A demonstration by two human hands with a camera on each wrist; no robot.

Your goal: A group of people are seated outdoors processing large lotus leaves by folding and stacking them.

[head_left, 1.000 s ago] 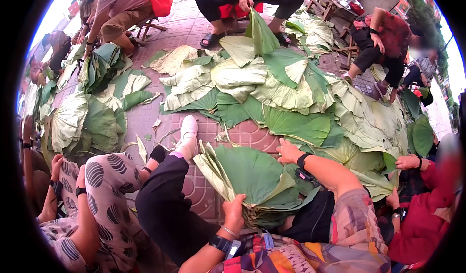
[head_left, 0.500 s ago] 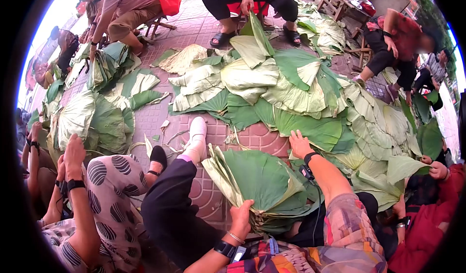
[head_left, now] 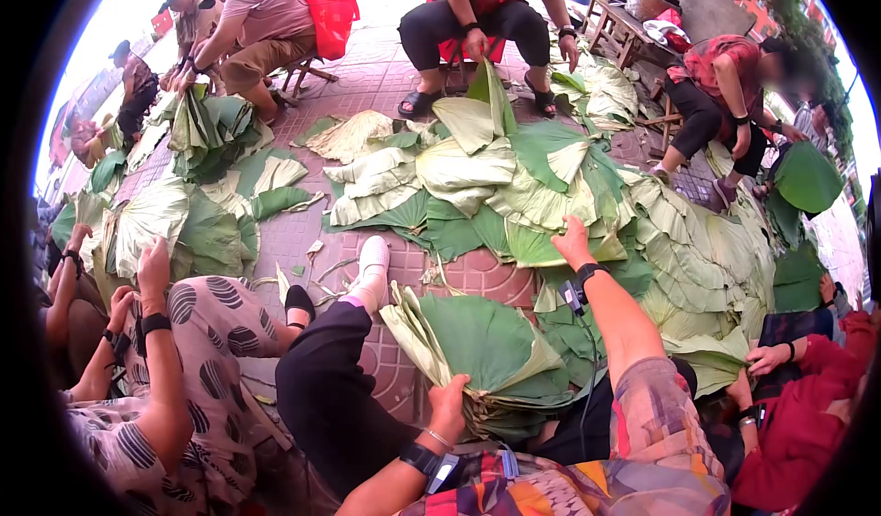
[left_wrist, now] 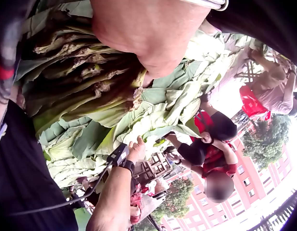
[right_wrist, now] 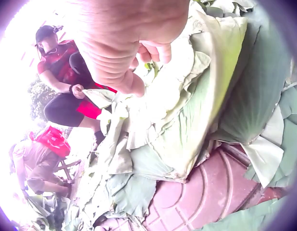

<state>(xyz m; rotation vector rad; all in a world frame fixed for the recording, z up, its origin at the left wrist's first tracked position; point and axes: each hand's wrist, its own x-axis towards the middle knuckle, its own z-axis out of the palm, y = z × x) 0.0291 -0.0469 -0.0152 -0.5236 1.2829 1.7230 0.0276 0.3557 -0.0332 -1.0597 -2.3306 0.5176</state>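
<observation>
In the head view my left hand [head_left: 448, 408] grips a stack of folded lotus leaves [head_left: 486, 346] by its gathered base, over my lap. The left wrist view shows the bunched, browned leaf bases [left_wrist: 98, 82] beneath that hand. My right hand [head_left: 575, 243] reaches forward to the wide pile of lotus leaves [head_left: 697, 241] on the ground. Its curled fingers and thumb hold a light green lotus leaf [head_left: 537, 248] near the edge, which stands partly raised. In the right wrist view, the fingertips [right_wrist: 160, 52] bend over pale leaves, and the hand hides part of the grip.
Patterned red paving [head_left: 395, 369] shows between the stack and the pile. My outstretched foot in a pale shoe [head_left: 373, 263] rests there. People sit close on both sides and across the pile, handling leaves. Another heap of leaves [head_left: 151, 227] lies to the left. A wooden bench [head_left: 619, 25] stands behind.
My right hand has moved from beside the stack, forward onto the pile, and the leaf there has been lifted and folded up. My left hand keeps its hold on the stack.
</observation>
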